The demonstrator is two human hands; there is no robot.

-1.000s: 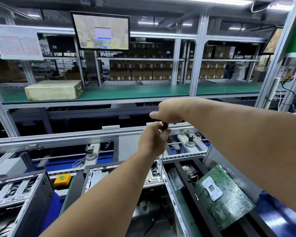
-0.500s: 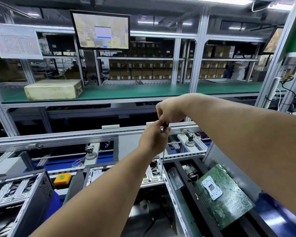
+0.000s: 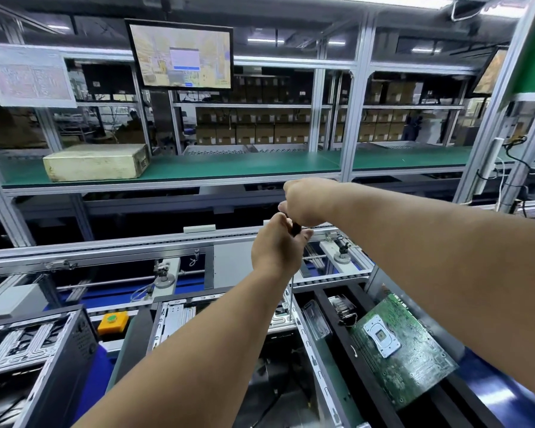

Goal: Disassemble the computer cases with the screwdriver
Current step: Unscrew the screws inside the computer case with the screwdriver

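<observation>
a: the right hand [image 3: 303, 200] has turned a little on top of the screwdriver [image 3: 292, 282] since a second ago, knuckles rolled round, and the whole pair of hands barely shifted otherwise.

b: so a twist, not a reposition?

a: i'd judge so. the fingers of the right hand are curled over the black handle from above, and the left hand [image 3: 277, 248] is wrapped round it just below, thumb up against it. the thin steel shaft runs straight down to the top edge of the open computer case [image 3: 294, 322], where its tip seems to sit on a screw; the screw itself is too small to see.

b: meaning the screw is probably mid-loosening.

a: likely. the case is bare stamped sheet metal, dull grey, with slotted rails. to the right a green motherboard [image 3: 402, 350], flat and densely printed with a shiny socket frame, lies tilted on a black tray [image 3: 337, 316]. a second case [image 3: 44, 344] stands to the left, well apart.
</observation>
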